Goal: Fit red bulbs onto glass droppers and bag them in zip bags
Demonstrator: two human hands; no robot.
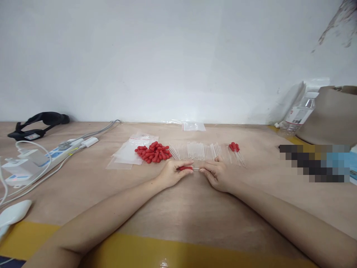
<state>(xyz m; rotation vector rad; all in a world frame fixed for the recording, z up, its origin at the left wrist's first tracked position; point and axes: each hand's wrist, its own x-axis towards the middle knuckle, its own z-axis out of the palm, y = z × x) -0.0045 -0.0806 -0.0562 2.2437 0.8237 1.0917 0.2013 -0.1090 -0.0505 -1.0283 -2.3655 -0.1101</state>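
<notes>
My left hand (174, 173) pinches a red rubber bulb (185, 168) between thumb and fingers. From the bulb's right end a thin glass dropper tube (196, 169) runs across to my right hand (215, 173), whose fingertips are closed on it. Whether the tube sits inside the bulb or only touches it is hidden by the fingers. Behind my left hand lies a heap of red rubber bulbs (153, 152). A row of clear glass tubes (196, 150) is spread behind both hands. Several droppers with red bulbs (234, 147) lie right of that row.
Clear plastic bags (128, 150) lie left of the heap, and another bag (194, 127) is by the wall. A power strip with chargers (52, 156) and black straps (41, 123) are at left. A plastic bottle (301, 111) leans by a brown container (329, 115) at right.
</notes>
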